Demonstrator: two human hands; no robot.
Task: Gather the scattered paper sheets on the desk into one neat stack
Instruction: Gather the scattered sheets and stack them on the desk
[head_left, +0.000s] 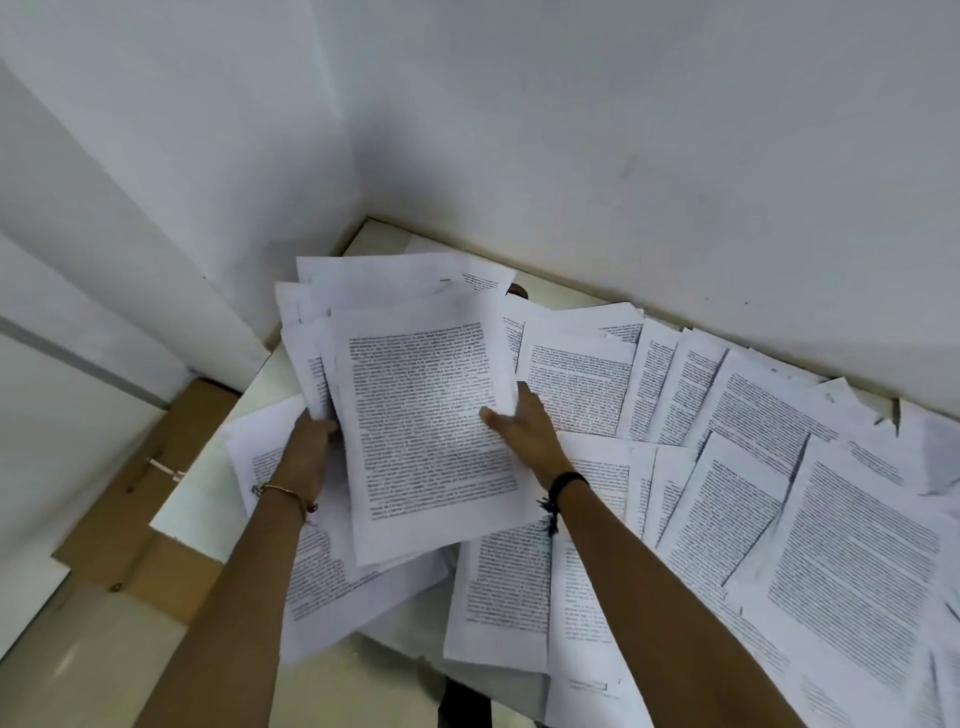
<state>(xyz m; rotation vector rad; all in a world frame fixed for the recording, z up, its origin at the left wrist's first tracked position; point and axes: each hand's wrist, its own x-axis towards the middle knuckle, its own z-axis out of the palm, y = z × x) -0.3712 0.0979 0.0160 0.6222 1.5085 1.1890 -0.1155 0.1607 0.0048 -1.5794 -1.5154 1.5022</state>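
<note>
A loose bundle of printed paper sheets (426, 415) is held up above the left part of the desk (379, 239). My left hand (306, 452) grips the bundle's left edge, fingers curled under it. My right hand (519, 426) holds the top sheet at its right edge, thumb on the printed face. The sheets in the bundle are fanned and uneven. Several more printed sheets (779, 467) lie scattered and overlapping across the desk to the right and below my arms.
White walls (623, 130) meet in a corner right behind the desk. Brown cardboard (140, 519) lies on the floor to the left of the desk's edge. A small dark object (517, 291) shows behind the bundle.
</note>
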